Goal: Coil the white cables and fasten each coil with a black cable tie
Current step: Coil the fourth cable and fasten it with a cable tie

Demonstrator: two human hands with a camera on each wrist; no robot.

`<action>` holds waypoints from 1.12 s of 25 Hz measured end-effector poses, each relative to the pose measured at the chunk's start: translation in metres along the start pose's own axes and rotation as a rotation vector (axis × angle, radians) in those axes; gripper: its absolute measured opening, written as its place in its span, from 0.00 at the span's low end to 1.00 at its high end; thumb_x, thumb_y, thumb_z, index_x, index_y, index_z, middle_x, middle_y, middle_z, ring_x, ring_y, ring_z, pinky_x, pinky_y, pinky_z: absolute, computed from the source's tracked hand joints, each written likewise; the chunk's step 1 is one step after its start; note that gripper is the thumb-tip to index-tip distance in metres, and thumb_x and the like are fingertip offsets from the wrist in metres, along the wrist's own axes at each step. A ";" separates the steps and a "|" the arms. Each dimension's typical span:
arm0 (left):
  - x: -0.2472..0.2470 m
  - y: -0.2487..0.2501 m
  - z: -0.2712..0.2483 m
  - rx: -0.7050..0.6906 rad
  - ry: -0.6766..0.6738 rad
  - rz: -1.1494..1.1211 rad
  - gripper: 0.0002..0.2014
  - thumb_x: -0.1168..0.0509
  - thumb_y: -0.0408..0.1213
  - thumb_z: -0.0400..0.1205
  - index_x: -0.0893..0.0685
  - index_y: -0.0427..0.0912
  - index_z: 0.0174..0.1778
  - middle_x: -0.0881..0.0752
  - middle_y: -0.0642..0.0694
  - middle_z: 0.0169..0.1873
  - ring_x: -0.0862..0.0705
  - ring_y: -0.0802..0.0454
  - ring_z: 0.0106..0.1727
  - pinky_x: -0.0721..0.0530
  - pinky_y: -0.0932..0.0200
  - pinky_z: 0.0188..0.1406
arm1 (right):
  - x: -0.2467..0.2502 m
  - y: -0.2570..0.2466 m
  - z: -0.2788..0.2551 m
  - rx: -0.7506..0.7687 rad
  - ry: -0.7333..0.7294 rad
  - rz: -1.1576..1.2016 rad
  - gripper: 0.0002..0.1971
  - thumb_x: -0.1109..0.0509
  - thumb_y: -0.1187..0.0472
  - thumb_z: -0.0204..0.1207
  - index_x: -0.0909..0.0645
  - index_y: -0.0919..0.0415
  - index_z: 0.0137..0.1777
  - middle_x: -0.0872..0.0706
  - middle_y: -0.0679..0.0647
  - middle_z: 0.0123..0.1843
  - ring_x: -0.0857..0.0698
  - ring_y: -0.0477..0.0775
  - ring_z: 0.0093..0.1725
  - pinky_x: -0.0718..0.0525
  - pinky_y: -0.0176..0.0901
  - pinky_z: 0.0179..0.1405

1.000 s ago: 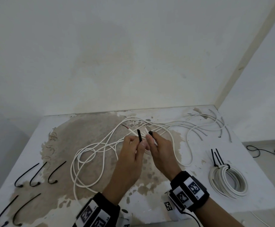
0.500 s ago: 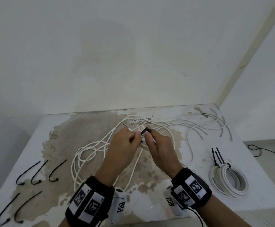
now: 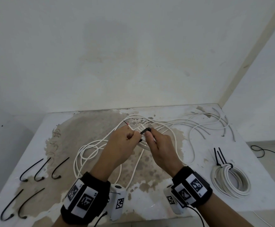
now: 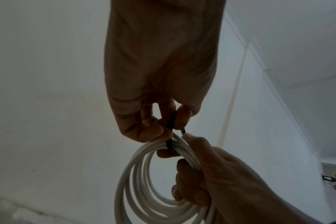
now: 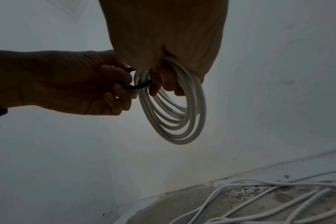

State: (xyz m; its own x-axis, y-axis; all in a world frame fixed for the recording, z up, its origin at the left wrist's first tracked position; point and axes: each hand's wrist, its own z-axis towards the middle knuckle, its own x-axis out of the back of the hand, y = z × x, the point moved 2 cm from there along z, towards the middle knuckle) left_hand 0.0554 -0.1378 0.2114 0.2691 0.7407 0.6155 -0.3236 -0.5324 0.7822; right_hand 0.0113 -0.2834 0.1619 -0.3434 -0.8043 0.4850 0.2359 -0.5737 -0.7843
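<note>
Right wrist view: the right hand [image 5: 169, 45] grips a springy, light white cable coil [image 5: 175, 109] — the left hand [image 5: 67, 84] pinches the thin, bendy black cable tie [image 5: 136, 86] looped round it.

Loose cables crowd our middle

We find bare surface [image 3: 149, 200] near us; spare ties [image 3: 40, 169] left, tied coil [image 3: 231, 181] right.

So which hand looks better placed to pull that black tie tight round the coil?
Probably the left hand: it pinches the black tie, while the right hand grips the coil.
</note>
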 end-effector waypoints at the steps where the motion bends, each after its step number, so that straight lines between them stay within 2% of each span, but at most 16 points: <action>1: 0.001 -0.001 0.001 0.013 -0.012 0.005 0.21 0.39 0.38 0.84 0.22 0.27 0.29 0.19 0.35 0.36 0.22 0.48 0.34 0.24 0.51 0.40 | 0.000 0.001 -0.001 0.005 -0.003 0.000 0.20 0.48 0.46 0.88 0.21 0.56 0.45 0.21 0.54 0.29 0.24 0.54 0.29 0.28 0.49 0.31; 3: 0.002 -0.003 0.002 0.035 -0.026 -0.006 0.21 0.39 0.39 0.83 0.22 0.29 0.27 0.18 0.38 0.35 0.21 0.49 0.32 0.23 0.52 0.38 | -0.001 0.001 -0.002 0.016 -0.012 -0.005 0.20 0.49 0.46 0.88 0.21 0.55 0.46 0.21 0.54 0.30 0.23 0.54 0.28 0.28 0.51 0.31; 6: 0.005 -0.004 0.003 0.056 -0.058 -0.013 0.20 0.38 0.38 0.83 0.22 0.32 0.25 0.18 0.42 0.32 0.24 0.56 0.27 0.25 0.59 0.34 | -0.001 -0.001 -0.002 0.029 -0.022 -0.006 0.17 0.49 0.46 0.88 0.22 0.50 0.47 0.21 0.52 0.30 0.24 0.53 0.28 0.28 0.50 0.30; 9: 0.008 -0.004 0.004 0.056 -0.070 0.003 0.20 0.38 0.38 0.83 0.21 0.31 0.25 0.20 0.47 0.29 0.25 0.58 0.26 0.28 0.65 0.30 | -0.001 -0.001 -0.003 0.029 -0.021 -0.003 0.21 0.50 0.45 0.88 0.21 0.57 0.47 0.22 0.52 0.29 0.24 0.53 0.28 0.28 0.51 0.30; 12: 0.009 -0.004 0.005 0.044 -0.079 0.022 0.20 0.38 0.37 0.82 0.21 0.28 0.27 0.21 0.45 0.30 0.26 0.59 0.26 0.30 0.68 0.28 | -0.003 0.001 -0.002 0.045 -0.033 -0.028 0.23 0.51 0.45 0.88 0.21 0.59 0.47 0.24 0.49 0.29 0.26 0.52 0.27 0.29 0.51 0.29; 15: 0.009 -0.006 0.006 0.024 -0.075 0.052 0.20 0.38 0.38 0.83 0.21 0.29 0.27 0.20 0.41 0.32 0.27 0.59 0.26 0.31 0.67 0.27 | -0.004 0.004 -0.001 0.069 -0.059 -0.120 0.25 0.53 0.42 0.88 0.21 0.58 0.49 0.24 0.46 0.31 0.27 0.50 0.29 0.29 0.49 0.31; 16: 0.009 -0.006 0.005 0.024 -0.076 0.051 0.21 0.39 0.38 0.83 0.22 0.32 0.25 0.20 0.43 0.32 0.26 0.59 0.26 0.31 0.66 0.28 | -0.004 0.006 -0.001 0.074 -0.067 -0.155 0.26 0.54 0.40 0.88 0.21 0.58 0.50 0.24 0.45 0.31 0.28 0.49 0.29 0.31 0.48 0.31; 18: 0.009 -0.003 0.003 0.033 -0.082 0.032 0.24 0.40 0.38 0.84 0.24 0.45 0.19 0.23 0.49 0.29 0.26 0.60 0.25 0.29 0.62 0.30 | -0.002 0.007 -0.001 0.090 -0.064 -0.206 0.24 0.54 0.41 0.89 0.21 0.56 0.51 0.26 0.43 0.31 0.31 0.47 0.30 0.36 0.43 0.32; 20: 0.008 -0.001 0.003 0.041 -0.074 0.000 0.26 0.40 0.37 0.85 0.26 0.52 0.16 0.24 0.51 0.27 0.26 0.59 0.24 0.25 0.55 0.33 | -0.002 0.008 0.000 0.108 -0.053 -0.241 0.22 0.52 0.43 0.89 0.21 0.56 0.52 0.27 0.41 0.31 0.33 0.46 0.30 0.39 0.40 0.33; 23: 0.004 -0.001 0.004 0.044 -0.048 -0.045 0.21 0.42 0.35 0.85 0.26 0.49 0.23 0.26 0.50 0.26 0.27 0.54 0.26 0.27 0.53 0.33 | -0.005 0.009 0.000 0.110 -0.060 -0.260 0.23 0.53 0.43 0.89 0.21 0.56 0.52 0.24 0.44 0.32 0.32 0.48 0.30 0.34 0.44 0.31; 25: 0.002 -0.003 0.004 0.026 -0.072 -0.024 0.19 0.44 0.35 0.86 0.31 0.43 0.27 0.28 0.47 0.28 0.30 0.56 0.28 0.30 0.61 0.31 | -0.008 0.010 0.000 0.091 -0.080 -0.245 0.23 0.53 0.42 0.89 0.22 0.55 0.51 0.23 0.48 0.31 0.31 0.50 0.29 0.30 0.50 0.31; 26: 0.002 -0.003 0.004 0.016 -0.098 -0.005 0.19 0.45 0.36 0.87 0.33 0.43 0.27 0.29 0.46 0.29 0.31 0.56 0.28 0.32 0.63 0.30 | -0.008 0.011 0.000 0.082 -0.091 -0.231 0.24 0.54 0.41 0.89 0.22 0.55 0.51 0.22 0.48 0.32 0.30 0.51 0.29 0.29 0.50 0.31; 28: 0.001 -0.005 0.005 0.003 -0.146 0.020 0.20 0.46 0.38 0.87 0.34 0.45 0.27 0.30 0.46 0.28 0.32 0.55 0.29 0.33 0.60 0.30 | -0.009 0.012 -0.001 0.072 -0.110 -0.211 0.25 0.54 0.40 0.88 0.21 0.56 0.51 0.22 0.49 0.32 0.29 0.52 0.30 0.30 0.49 0.32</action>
State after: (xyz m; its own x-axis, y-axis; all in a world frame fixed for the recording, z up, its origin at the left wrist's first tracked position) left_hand 0.0620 -0.1364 0.2090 0.3920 0.6625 0.6383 -0.3279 -0.5476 0.7698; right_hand 0.0165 -0.2829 0.1480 -0.2920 -0.6750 0.6776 0.2347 -0.7374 -0.6334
